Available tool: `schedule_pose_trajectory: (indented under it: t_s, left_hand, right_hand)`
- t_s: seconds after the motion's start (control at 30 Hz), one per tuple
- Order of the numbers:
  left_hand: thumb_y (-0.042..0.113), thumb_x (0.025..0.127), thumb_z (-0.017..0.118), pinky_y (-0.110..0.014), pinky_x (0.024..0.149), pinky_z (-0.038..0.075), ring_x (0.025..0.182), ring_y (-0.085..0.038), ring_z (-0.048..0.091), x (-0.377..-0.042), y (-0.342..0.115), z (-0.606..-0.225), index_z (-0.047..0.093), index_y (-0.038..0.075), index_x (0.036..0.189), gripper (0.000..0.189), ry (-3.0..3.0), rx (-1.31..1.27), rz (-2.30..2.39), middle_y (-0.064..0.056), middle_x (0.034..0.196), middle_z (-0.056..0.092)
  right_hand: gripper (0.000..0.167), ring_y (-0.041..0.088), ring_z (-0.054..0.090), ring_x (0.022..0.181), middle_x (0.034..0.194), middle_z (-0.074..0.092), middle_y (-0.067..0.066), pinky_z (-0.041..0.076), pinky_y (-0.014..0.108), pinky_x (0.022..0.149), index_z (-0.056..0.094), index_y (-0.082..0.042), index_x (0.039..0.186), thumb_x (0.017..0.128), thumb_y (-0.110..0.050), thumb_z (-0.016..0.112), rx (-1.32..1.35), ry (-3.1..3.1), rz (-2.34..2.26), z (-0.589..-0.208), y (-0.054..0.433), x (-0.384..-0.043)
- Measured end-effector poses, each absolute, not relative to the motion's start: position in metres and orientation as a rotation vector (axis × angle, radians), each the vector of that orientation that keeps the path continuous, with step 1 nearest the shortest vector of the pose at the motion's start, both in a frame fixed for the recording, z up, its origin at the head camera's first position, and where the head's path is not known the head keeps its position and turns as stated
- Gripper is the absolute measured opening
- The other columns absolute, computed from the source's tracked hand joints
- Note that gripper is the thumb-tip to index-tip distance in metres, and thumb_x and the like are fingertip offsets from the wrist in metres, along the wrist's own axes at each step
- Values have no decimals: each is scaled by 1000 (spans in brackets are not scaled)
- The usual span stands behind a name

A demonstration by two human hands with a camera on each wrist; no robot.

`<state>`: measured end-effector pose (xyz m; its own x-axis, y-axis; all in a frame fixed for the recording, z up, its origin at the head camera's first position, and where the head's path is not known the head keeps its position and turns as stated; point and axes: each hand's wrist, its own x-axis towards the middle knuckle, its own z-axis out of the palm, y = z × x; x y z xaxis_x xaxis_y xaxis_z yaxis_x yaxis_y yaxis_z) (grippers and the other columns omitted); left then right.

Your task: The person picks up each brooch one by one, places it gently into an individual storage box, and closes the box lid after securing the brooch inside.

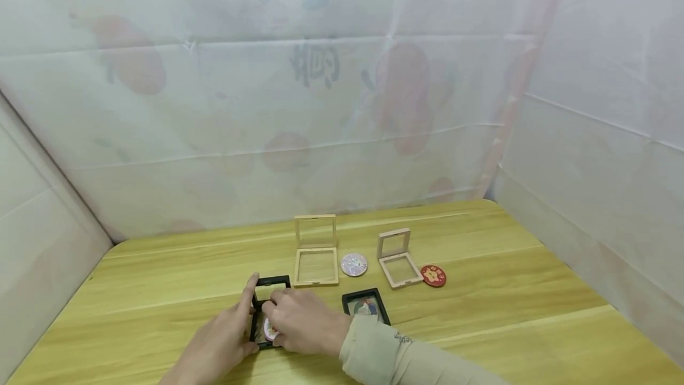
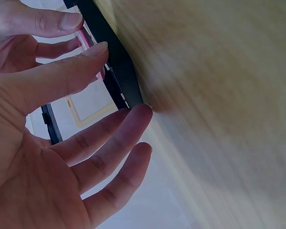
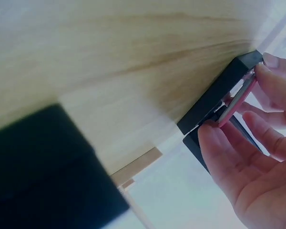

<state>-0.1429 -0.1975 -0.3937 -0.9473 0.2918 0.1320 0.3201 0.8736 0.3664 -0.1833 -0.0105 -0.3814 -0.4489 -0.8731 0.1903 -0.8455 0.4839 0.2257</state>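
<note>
Right hand: And here it is at 6 o'clock, the right hand (image 1: 310,321), fingers curled in, pinching the round badge (image 1: 269,331) by its rim.
Round badge: tilted over the black frame (image 1: 278,280)'s lower panel; contact below, can't tell.
Left hand: the left hand (image 1: 221,334) has its fingers spread and nearly straight, touching the frame's 9 o'clock side.
Black frame edges: base flat on the table (image 1: 497,290), cover raised at 12.
One o'clock: large tan frame (image 1: 316,283), cover up, its near corner close by.
Two o'clock: pale badge (image 1: 354,265), then small tan frame (image 1: 407,284), red badge (image 1: 434,276) hugging its near corner.
Three o'clock: second black frame (image 1: 360,293), lower edge behind the sleeve (image 1: 374,346).
Room: broad wood towards 10 o'clock and beyond the red badge; tight between the tan frames.
</note>
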Motion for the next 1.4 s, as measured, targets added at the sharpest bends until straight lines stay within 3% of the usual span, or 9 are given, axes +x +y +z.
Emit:
schedule_pose_trajectory:
  t_s: [0.27, 0.37, 0.67, 1.03, 1.4]
  left_hand:
    - [6, 70, 92, -40, 67, 55, 79, -17, 61, -145, -201, -393, 19, 3, 158, 115, -3000, -460, -598, -11, 113, 69]
    - [6, 70, 92, -37, 64, 54, 75, -14, 59, -144, -205, -393, 18, 4, 158, 115, -3028, -422, -597, -6, 105, 69]
    - [4, 68, 92, -35, 62, 53, 73, -12, 58, -144, -204, -395, 19, 4, 158, 116, -2992, -433, -590, -6, 109, 69]
    - [4, 71, 91, -32, 60, 51, 71, -11, 55, -145, -203, -393, 20, 2, 158, 113, -2966, -478, -589, -8, 110, 70]
    - [7, 70, 93, -36, 61, 51, 71, -13, 56, -148, -200, -397, 19, 2, 158, 114, -2996, -474, -602, -10, 112, 69]
  right_hand:
    - [32, 3, 61, 84, 97, 67, -6, 49, 12, 74, 72, -14, 108, 86, -35, 82, 1468, -2433, -96, -384, -16, -184]
    - [33, 4, 62, 87, 99, 68, -4, 50, 13, 79, 72, -13, 111, 89, -36, 80, 1470, -2427, -90, -386, -22, -184]
    - [25, 2, 59, 80, 89, 67, -6, 50, 14, 78, 76, -15, 103, 89, -36, 79, 1393, -2418, -92, -388, -25, -182]
    - [28, 5, 62, 85, 99, 68, -4, 51, 16, 81, 76, -16, 107, 89, -37, 80, 1436, -2379, -166, -383, -23, -185]
    - [20, 4, 59, 78, 96, 66, -6, 51, 14, 68, 78, -21, 103, 90, -35, 79, 1430, -2412, -136, -387, -18, -184]
